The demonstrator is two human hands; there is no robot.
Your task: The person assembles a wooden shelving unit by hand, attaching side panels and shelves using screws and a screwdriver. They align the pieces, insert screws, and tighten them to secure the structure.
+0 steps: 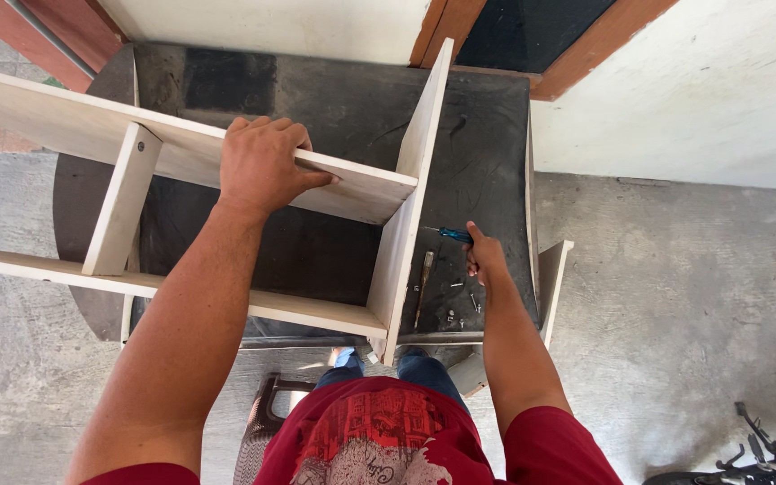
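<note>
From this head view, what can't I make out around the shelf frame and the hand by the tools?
- Right hand: its fingers hide most of the blue-handled tool; grip unclear.
- Small screws on the black tabletop: too small to count.
- Wooden shelf frame: left end cut off by the picture edge.
- Left hand: covers the board's edge beneath it.

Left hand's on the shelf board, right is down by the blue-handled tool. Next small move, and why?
Probably close the right hand on the blue-handled tool and lift it. Its fingers already touch the handle, while the left hand grips the shelf board where it meets the upright panel, steadying the frame. Loose screws lie nearby on the dark table.
</note>
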